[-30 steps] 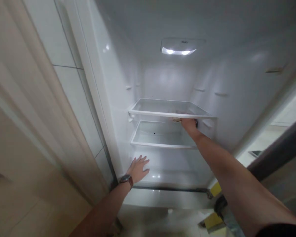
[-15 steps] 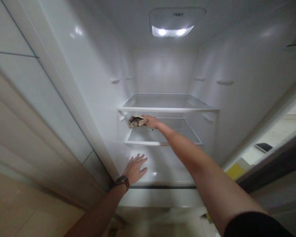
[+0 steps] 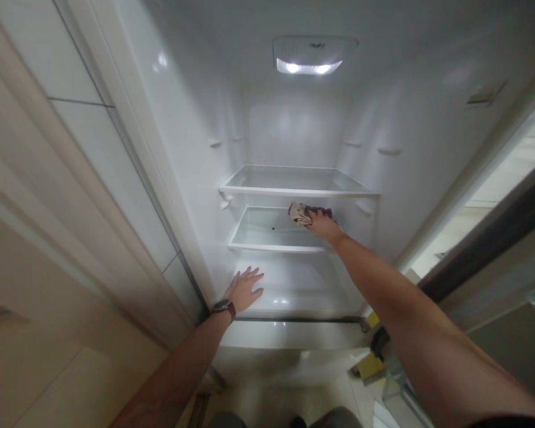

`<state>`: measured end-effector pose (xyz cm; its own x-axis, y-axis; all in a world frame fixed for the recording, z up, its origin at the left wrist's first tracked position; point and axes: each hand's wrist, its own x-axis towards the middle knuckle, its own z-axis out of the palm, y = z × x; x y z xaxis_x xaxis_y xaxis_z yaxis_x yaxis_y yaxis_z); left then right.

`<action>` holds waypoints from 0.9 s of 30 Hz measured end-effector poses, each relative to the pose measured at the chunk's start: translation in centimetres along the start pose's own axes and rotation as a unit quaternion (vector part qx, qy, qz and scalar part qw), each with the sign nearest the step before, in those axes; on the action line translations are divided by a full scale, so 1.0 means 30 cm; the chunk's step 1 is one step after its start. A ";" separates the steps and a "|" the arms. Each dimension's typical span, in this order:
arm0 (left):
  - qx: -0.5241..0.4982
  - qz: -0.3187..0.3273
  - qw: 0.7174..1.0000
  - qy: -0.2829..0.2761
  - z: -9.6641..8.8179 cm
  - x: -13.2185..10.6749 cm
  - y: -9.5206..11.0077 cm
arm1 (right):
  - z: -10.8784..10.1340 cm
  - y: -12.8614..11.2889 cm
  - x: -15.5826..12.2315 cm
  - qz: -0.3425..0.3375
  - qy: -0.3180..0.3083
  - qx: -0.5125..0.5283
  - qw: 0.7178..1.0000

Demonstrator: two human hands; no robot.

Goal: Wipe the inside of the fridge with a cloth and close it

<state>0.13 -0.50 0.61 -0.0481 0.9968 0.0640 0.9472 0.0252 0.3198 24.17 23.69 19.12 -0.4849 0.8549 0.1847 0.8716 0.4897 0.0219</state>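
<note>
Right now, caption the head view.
Right hand holds a folded beige and brown cloth between two white-framed refrigerator shelves.

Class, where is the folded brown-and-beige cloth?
Head view, right of centre: the cloth is in the right hand, below the upper white-framed clear shelf.

Cloth (image 3: pixel 299 214) in my right hand (image 3: pixel 321 223) is cream with dark brown blotches; the watch (image 3: pixel 223 306) on my left wrist has a dark face and reddish-brown strap. Fridge liner (image 3: pixel 298 128) reads plain glossy white, upper shelf (image 3: pixel 294 192) and lower shelf (image 3: pixel 274 247) trimmed white, lamp (image 3: pixel 309 66) bright white. Wall tiles (image 3: pixel 84 134) outside: pale grey-white, thin dark lines; yellow block (image 3: pixel 370 366) low right.
</note>
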 end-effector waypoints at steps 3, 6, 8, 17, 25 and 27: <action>0.002 -0.003 1.000 0.001 -0.006 -0.001 0.006 | 0.002 0.074 -0.041 0.026 -0.005 -0.018 0.999; 0.001 -0.007 1.000 0.004 -0.007 -0.002 0.008 | -0.010 0.076 -0.050 0.001 -0.010 -0.031 0.999; 0.000 -0.006 1.000 0.008 -0.001 -0.001 0.005 | -0.023 0.058 -0.057 -0.018 -0.013 -0.040 0.999; 0.010 0.006 1.000 0.014 0.029 0.018 -0.022 | -0.115 -0.076 -0.210 -0.099 -0.026 -0.069 0.992; 0.025 0.009 1.000 0.016 0.018 0.017 -0.016 | -0.144 -0.181 -0.396 -0.170 -0.022 -0.086 0.981; 0.027 0.009 0.999 0.020 0.022 0.019 -0.017 | -0.125 -0.183 -0.418 -0.165 -0.012 -0.096 0.982</action>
<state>-0.16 0.10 -0.14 -0.0426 0.9933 0.1073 0.9635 0.0124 0.2674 25.74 9.62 20.38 -0.7424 0.6604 0.1130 0.6635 0.7012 0.2610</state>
